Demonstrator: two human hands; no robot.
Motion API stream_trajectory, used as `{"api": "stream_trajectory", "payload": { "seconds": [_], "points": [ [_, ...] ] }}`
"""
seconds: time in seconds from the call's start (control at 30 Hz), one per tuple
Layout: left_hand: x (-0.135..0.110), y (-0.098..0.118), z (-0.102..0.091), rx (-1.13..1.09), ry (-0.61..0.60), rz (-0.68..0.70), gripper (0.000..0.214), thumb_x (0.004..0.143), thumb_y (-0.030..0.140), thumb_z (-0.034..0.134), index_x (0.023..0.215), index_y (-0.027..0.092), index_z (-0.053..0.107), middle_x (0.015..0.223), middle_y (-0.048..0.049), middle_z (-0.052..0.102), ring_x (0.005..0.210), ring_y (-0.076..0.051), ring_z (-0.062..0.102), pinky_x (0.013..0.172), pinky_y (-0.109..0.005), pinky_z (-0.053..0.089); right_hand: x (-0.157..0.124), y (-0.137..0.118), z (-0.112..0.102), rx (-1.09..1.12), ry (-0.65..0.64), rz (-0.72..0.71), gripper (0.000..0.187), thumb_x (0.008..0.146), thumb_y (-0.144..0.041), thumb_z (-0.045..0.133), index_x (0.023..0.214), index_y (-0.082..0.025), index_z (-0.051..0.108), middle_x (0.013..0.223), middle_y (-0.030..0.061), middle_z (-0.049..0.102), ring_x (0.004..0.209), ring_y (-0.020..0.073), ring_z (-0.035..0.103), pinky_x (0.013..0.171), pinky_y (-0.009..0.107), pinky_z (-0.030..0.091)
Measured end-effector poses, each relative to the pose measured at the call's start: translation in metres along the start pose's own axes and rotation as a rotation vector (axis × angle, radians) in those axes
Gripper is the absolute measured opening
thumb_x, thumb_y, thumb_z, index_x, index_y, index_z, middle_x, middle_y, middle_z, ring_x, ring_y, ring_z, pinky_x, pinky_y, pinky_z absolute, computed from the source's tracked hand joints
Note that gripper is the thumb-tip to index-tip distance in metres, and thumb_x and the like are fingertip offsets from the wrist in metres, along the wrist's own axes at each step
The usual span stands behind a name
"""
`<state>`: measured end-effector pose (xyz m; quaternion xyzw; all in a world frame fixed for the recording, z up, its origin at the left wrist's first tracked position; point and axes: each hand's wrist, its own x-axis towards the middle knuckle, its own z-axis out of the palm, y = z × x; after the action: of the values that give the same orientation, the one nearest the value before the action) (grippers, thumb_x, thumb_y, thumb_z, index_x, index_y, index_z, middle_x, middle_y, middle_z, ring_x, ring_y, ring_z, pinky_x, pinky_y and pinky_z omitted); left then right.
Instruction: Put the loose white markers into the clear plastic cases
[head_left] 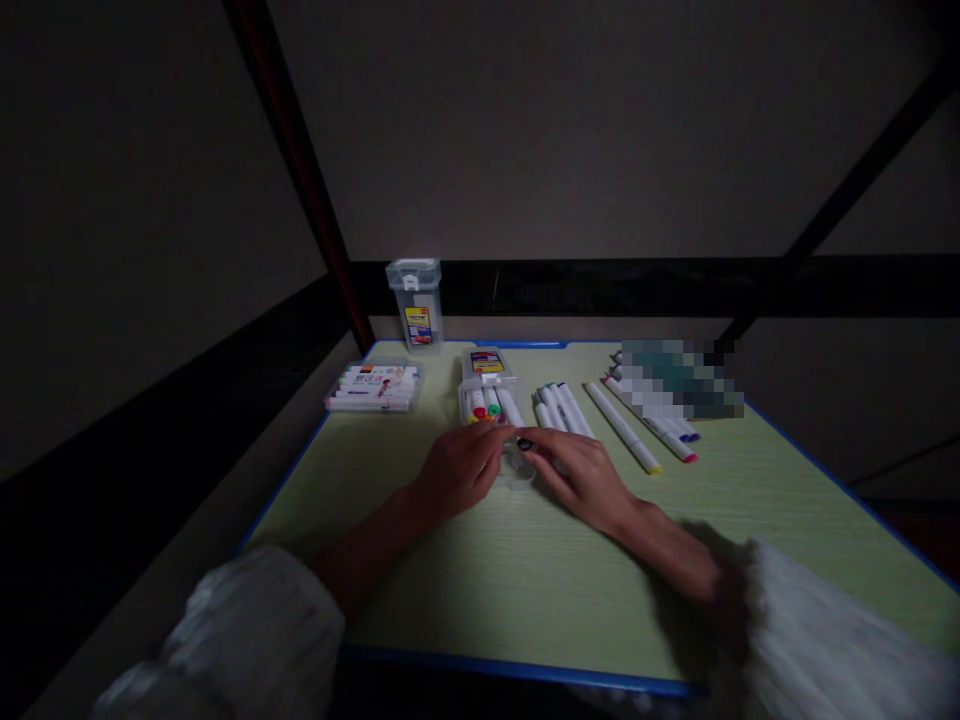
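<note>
Pinching a white marker (513, 411) at mid-frame with the right hand (581, 475), slanting lengthwise toward upper left, black end (525, 444) lower right; curling the left hand (457, 468) alongside, hold unclear.

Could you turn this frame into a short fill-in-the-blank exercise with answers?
The round black marker end shows ____ the left hand and right hand.
The flat clear plastic case of white markers lies to the ____ of both hands.
The pale green rectangular table has a ____ edge.

Answers: between; left; blue.

Left hand (463, 466) and right hand (583, 474) nearly meet; fingers (549, 441) bent.
</note>
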<state>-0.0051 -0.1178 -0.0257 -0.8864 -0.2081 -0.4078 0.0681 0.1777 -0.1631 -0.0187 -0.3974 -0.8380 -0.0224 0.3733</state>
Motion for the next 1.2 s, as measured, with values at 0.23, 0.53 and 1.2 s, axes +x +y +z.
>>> {"api": "stream_trajectory", "payload": {
  "seconds": [0.23, 0.53, 1.2],
  "points": [
    [0.0004, -0.0002, 0.0012, -0.008, -0.06, -0.031, 0.032, 0.08, 0.011, 0.042, 0.112, 0.013, 0.046, 0.093, -0.0084, 0.061, 0.086, -0.015, 0.059, 0.076, -0.026, 0.05, 0.0005, -0.0009, 0.0023, 0.133, -0.037, 0.168, 0.027, 0.086, -0.024, 0.043, 0.113, -0.018, 0.044, 0.086, 0.0043, 0.063, 0.071, 0.0142, 0.06, 0.065, 0.027, 0.047],
    [0.0022, 0.0008, 0.0007, 0.023, -0.119, -0.114, 0.034, 0.081, 0.015, 0.042, 0.115, 0.012, 0.045, 0.093, -0.0089, 0.061, 0.085, -0.017, 0.059, 0.074, -0.028, 0.051, 0.0037, -0.0028, 0.0039, 0.28, -0.04, 0.323, 0.03, 0.084, -0.024, 0.044, 0.113, -0.019, 0.042, 0.084, 0.0032, 0.063, 0.071, 0.0149, 0.059, 0.067, 0.028, 0.046],
    [0.0022, 0.0005, 0.0042, -0.03, -0.206, -0.293, 0.041, 0.079, 0.02, 0.042, 0.119, 0.011, 0.043, 0.081, -0.0062, 0.058, 0.077, -0.017, 0.056, 0.076, -0.033, 0.048, 0.0062, 0.0012, 0.0061, 0.264, -0.076, 0.282, 0.045, 0.082, -0.02, 0.046, 0.126, -0.02, 0.04, 0.092, 0.0063, 0.047, 0.076, 0.0173, 0.048, 0.073, 0.036, 0.043]
  ]
}}
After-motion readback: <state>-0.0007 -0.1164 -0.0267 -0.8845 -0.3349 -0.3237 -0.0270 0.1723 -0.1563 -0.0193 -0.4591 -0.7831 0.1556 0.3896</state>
